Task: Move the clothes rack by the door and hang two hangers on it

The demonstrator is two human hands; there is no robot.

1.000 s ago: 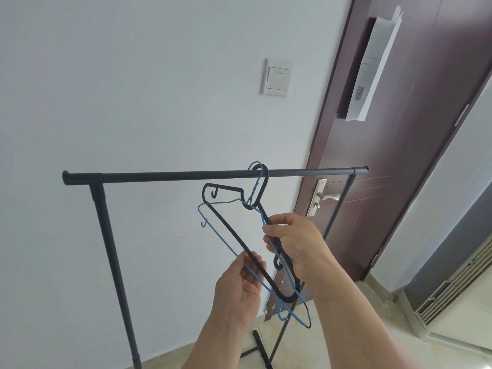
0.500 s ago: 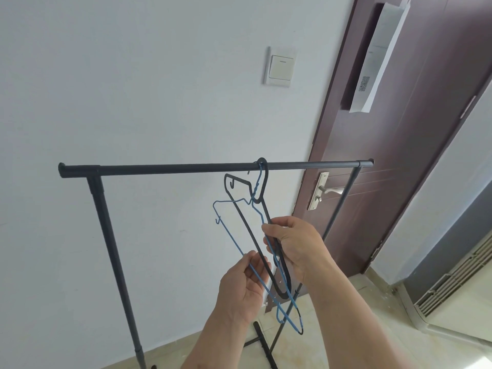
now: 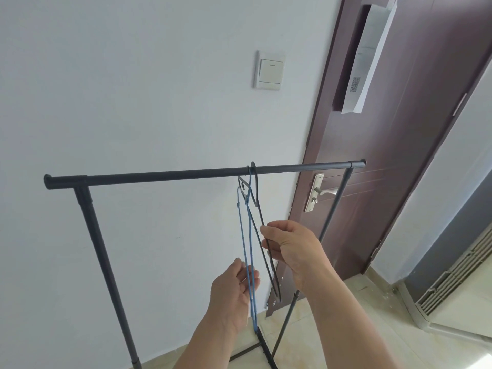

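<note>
A black clothes rack (image 3: 165, 174) stands against the white wall, its right end beside the dark brown door (image 3: 415, 145). Two thin hangers hook over the top bar right of its middle, side by side. The blue hanger (image 3: 242, 235) hangs on the left and the black hanger (image 3: 262, 251) on the right, both seen nearly edge-on. My left hand (image 3: 234, 291) touches the lower part of the blue hanger with loose, spread fingers. My right hand (image 3: 290, 249) pinches the black hanger's wire about halfway down.
A light switch (image 3: 269, 70) sits on the wall above the bar. The door has a silver handle (image 3: 320, 192) and a white paper (image 3: 368, 57) stuck on it. A white floor-standing unit (image 3: 458, 288) stands at the right on the beige tiled floor.
Both hangers have turned from facing me to nearly edge-on and now hang straight down from the bar. My left hand has loosened on the blue one. The view has tilted up slightly.
</note>
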